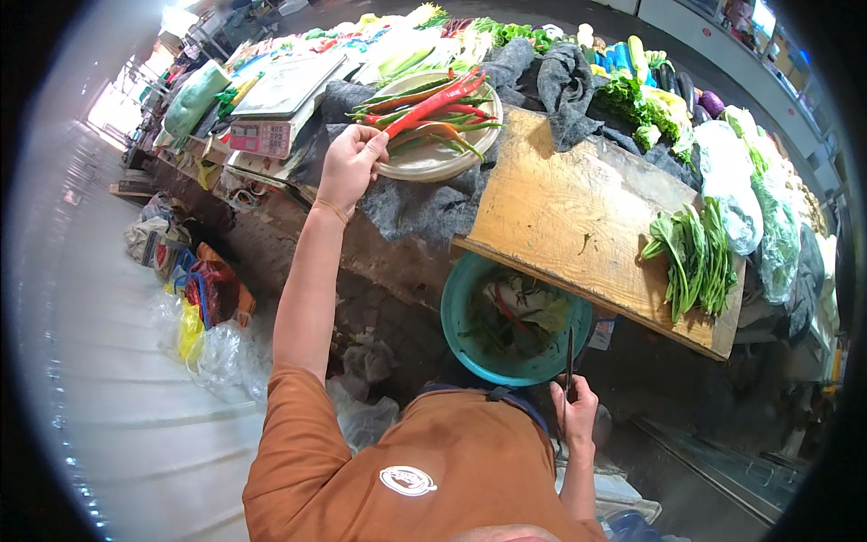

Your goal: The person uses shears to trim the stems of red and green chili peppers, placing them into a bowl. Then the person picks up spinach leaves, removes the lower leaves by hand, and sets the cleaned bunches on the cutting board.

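My left hand (353,161) is over the near left rim of a round, pale shallow basket (437,166), pinching one end of a long red chili pepper (433,103). Beneath that pepper, several red and green chili peppers (443,132) lie in the basket. Low in front of my body, my right hand (576,408) holds a dark, narrow-bladed tool (569,356), seemingly scissors or a knife, pointing away from me. Its blade is beside the right rim of a teal plastic basin (467,358), which contains vegetable scraps and a red chili pepper (504,303).
A wooden board (548,196) bears a bunch of leafy greens (691,257) at its right end. Dark grey cloths (430,206) lie around the basket. A scale (261,137) stands at left. Vegetables line the stall's far side; plastic bags (234,352) lie low at left.
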`<state>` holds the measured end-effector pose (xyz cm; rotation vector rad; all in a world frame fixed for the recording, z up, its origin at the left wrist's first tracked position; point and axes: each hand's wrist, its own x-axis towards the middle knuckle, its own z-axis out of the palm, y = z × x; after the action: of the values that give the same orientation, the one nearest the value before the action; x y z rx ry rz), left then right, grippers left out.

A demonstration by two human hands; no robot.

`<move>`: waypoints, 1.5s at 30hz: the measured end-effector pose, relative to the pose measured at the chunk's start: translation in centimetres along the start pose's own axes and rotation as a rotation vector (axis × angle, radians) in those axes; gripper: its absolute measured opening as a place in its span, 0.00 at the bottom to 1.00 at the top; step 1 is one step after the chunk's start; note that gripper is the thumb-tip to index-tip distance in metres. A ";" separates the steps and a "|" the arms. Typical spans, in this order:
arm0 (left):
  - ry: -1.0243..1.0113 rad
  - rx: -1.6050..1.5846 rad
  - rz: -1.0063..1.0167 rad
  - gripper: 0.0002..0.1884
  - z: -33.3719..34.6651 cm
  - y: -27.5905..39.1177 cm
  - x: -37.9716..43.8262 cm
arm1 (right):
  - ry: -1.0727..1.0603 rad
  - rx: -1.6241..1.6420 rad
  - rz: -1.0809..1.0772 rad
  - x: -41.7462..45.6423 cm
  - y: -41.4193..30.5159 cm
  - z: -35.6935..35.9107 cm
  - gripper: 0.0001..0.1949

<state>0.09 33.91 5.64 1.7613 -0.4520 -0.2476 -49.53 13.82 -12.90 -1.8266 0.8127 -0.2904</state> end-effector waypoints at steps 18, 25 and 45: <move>-0.143 -0.646 0.015 0.20 7.0 3.1 -9.2 | -0.049 -0.009 -0.024 -1.0 1.4 -2.1 0.13; 0.244 0.643 0.471 0.17 3.2 1.6 -4.4 | 0.033 -0.074 -0.077 1.1 -0.6 -4.4 0.14; 0.095 0.880 0.828 0.17 -1.0 0.4 -0.2 | -0.291 -0.384 -0.181 11.5 -12.9 -2.3 0.22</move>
<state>0.21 34.82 6.27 2.2133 -1.3020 0.7228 -37.22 7.21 -2.39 -2.2433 0.5232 0.0237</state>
